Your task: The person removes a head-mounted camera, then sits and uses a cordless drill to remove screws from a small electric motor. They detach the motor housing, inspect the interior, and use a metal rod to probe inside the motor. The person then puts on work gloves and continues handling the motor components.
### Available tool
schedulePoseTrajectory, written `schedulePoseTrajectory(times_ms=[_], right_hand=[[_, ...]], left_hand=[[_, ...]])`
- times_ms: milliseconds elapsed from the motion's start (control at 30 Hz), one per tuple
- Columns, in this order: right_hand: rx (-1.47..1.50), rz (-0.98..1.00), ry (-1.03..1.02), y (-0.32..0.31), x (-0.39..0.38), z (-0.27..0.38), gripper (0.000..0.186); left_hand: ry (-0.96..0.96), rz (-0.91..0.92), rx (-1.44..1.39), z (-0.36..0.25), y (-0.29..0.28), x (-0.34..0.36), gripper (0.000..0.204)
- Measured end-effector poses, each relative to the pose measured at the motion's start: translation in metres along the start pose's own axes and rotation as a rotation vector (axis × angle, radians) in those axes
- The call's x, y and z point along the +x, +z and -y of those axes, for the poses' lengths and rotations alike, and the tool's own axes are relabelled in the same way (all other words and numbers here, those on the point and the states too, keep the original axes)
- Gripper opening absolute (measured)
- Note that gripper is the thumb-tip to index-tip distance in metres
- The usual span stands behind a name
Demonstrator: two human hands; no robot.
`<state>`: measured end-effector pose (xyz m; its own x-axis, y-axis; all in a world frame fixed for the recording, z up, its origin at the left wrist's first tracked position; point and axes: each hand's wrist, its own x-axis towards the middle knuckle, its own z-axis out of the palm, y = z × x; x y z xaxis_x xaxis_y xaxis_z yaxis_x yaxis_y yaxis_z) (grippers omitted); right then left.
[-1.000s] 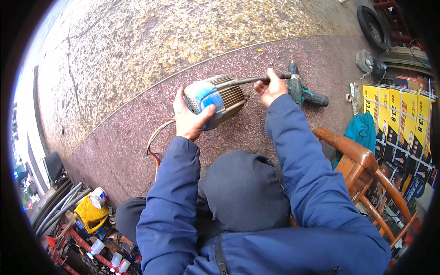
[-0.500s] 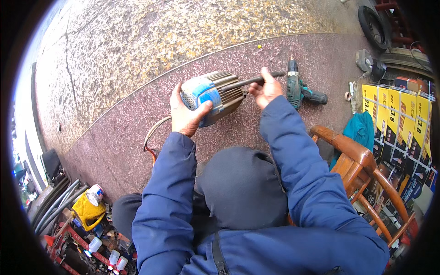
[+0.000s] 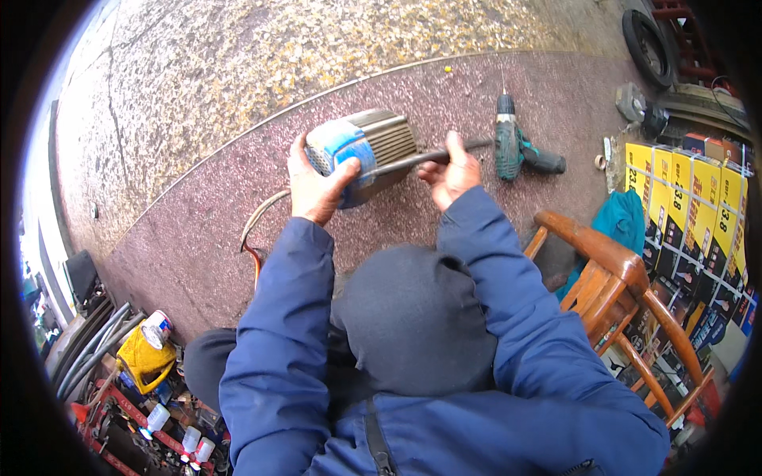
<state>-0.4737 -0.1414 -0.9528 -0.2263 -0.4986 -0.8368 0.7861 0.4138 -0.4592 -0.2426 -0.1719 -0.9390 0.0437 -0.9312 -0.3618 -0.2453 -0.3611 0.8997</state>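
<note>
Clasping the perforated, blue-patched end of a finned metal housing (image 3: 387, 136) in the left hand (image 3: 317, 186), with fingers wide, over speckled floor (image 3: 198, 246). Holding a dark rod (image 3: 405, 163) in the curled right hand (image 3: 452, 178), near a pistol-grip drill (image 3: 507, 151). Farther off, bordered by a yellow jug (image 3: 145, 357) and strapped cartons (image 3: 657, 176); cannot tell contents.

A plain, rounded dark head covering (image 3: 419, 321) tops a navy jacket (image 3: 508, 436). Creased sleeves (image 3: 279, 333) flank the covering, a black zip (image 3: 379, 436) runs below it, and a dark trouser leg (image 3: 208, 366) shows to its left. The left hand (image 3: 317, 188) and right hand (image 3: 455, 178) are bare.
</note>
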Motion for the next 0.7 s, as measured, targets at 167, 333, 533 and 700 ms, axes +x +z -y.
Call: schedulePoseTrajectory(times_ms=[167,333,533,700], right_hand=[[0.060,-0.175,-0.202,-0.005,-0.001,0.009,0.027],[-0.085,0.235,-0.077,0.000,0.006,0.002,0.035],[-0.091,0.011,-0.260,0.030,0.045,0.068,0.032],[-0.121,0.057,-0.167,0.063,0.069,0.044,0.029]], left_hand=[[0.052,-0.005,0.091,-0.002,0.000,0.000,0.105],[0.022,-0.004,0.040,0.001,0.002,0.001,0.104],[0.020,-0.002,0.005,0.001,0.000,-0.001,0.103],[0.039,-0.026,0.063,0.000,-0.001,-0.002,0.106]])
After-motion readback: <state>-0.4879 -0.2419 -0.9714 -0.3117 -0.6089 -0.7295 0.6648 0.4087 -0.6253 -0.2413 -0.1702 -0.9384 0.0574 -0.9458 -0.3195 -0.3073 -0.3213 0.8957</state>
